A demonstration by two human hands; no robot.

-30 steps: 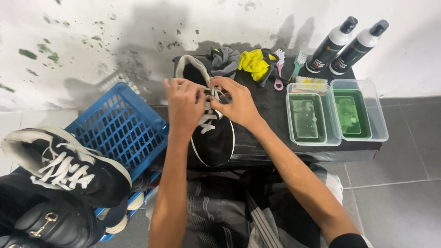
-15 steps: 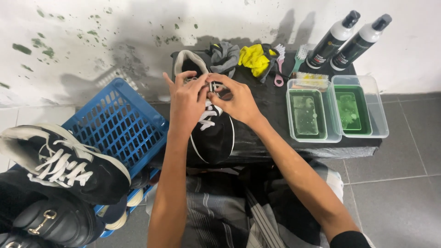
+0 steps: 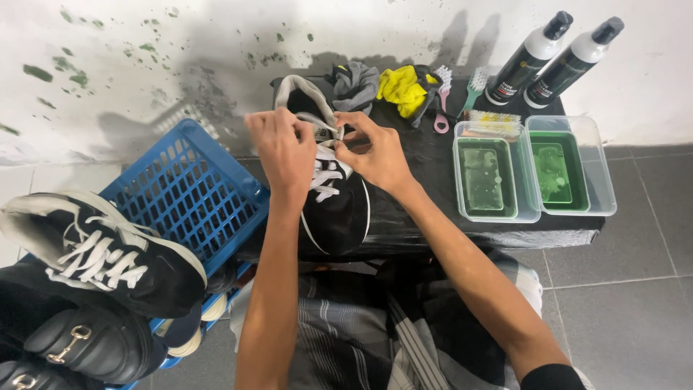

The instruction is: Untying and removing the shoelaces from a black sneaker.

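A black sneaker (image 3: 339, 217) with white laces (image 3: 326, 173) lies on a low black-covered table (image 3: 426, 217), toe towards me. My left hand (image 3: 285, 155) and my right hand (image 3: 375, 155) meet over the upper eyelets near the tongue. Fingers of both hands pinch the white lace there. The shoe's heel collar shows just behind my hands.
Two clear tubs of green liquid (image 3: 494, 177) (image 3: 567, 170) stand on the table's right. Behind them stand two black-and-white bottles (image 3: 527, 58) (image 3: 574, 61), brushes (image 3: 473, 87), a yellow cloth (image 3: 401, 87) and a grey cloth (image 3: 357, 83). A blue crate (image 3: 191, 195) and more black shoes (image 3: 101, 253) are on the left.
Both hands stayed at the laces, with small finger movements near the top eyelets. The view shifted slightly; the shoe has not visibly moved.
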